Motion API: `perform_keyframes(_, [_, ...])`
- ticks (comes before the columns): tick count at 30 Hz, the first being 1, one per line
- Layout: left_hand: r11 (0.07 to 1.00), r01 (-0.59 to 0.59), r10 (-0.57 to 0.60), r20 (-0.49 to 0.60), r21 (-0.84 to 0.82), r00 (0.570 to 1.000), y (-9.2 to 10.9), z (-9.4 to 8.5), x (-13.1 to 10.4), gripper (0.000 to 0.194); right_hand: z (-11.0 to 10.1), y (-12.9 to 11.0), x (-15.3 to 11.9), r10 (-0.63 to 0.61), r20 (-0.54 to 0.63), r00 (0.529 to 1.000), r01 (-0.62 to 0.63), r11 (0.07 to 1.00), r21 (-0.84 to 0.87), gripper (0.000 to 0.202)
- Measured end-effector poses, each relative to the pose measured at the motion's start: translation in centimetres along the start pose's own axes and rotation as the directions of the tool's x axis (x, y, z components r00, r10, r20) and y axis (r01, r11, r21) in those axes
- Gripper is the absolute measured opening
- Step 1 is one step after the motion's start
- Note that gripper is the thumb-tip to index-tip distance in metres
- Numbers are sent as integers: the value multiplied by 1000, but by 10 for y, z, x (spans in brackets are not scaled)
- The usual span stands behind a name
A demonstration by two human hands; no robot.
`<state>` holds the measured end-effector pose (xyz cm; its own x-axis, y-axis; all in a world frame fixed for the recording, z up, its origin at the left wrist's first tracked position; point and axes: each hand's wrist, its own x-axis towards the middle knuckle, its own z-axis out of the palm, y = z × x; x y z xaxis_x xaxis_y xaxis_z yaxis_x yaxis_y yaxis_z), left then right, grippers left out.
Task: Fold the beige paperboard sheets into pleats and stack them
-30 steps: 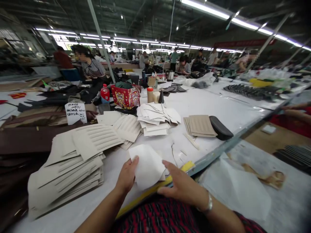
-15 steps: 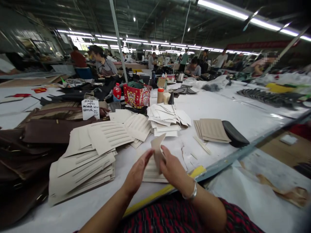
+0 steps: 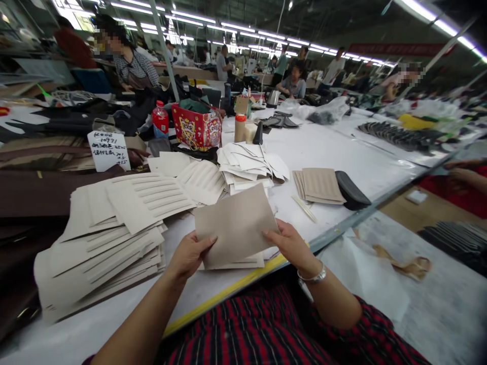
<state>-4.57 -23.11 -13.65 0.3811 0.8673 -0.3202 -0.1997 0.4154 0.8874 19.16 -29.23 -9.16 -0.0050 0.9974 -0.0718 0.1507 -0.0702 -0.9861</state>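
A flat taupe panel (image 3: 236,225) is held up at the table's front edge, its plain face toward me. My left hand (image 3: 192,251) grips its lower left side, thumb on top. At its right side my right hand (image 3: 291,243) pinches the edge, a silver bracelet on the wrist. Beneath the panel, partly hidden, lie more pale pieces (image 3: 247,262). A large fanned pile of ribbed cream panels (image 3: 110,243) is to the left. White pieces (image 3: 249,165) are heaped behind the panel. Ribbed tan panels (image 3: 321,185) lie at the right beside a black curved piece (image 3: 350,190).
Behind the piles stand a red bottle (image 3: 160,120), a red patterned box (image 3: 198,126) and an orange-capped jar (image 3: 240,128). Dark brown bags (image 3: 49,195) and a handwritten card (image 3: 109,151) are at the left. Several people work farther back; another person's arm (image 3: 470,177) shows at right.
The panel, seen bent and nearly edge-on before, is now spread flat between both hands. My left hand, apart from it earlier, has taken hold of it. The view has shifted.
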Motion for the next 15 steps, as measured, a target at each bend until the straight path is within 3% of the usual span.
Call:
perform_keyframes(3, [936, 25, 22, -130, 351, 991, -5, -9, 5, 40, -8, 31, -5, 192, 82, 978, -178, 971, -161, 31])
perform_keyframes(6, [866, 73, 16, -174, 494, 985, -20, -15, 5, 44, -5, 59, -4, 259, 104, 960, -235, 951, -200, 32])
perform_keyframes(12, [849, 20, 136, -256, 528, 957, -40, -22, 12, 46, 4, 85, 29, 434, 96, 896, -414, 894, -175, 34])
perform_keyframes(15, [912, 43, 80, -278, 409, 957, -33, -19, 16, 42, -1, 79, 41, 423, 91, 902, -401, 896, -192, 31])
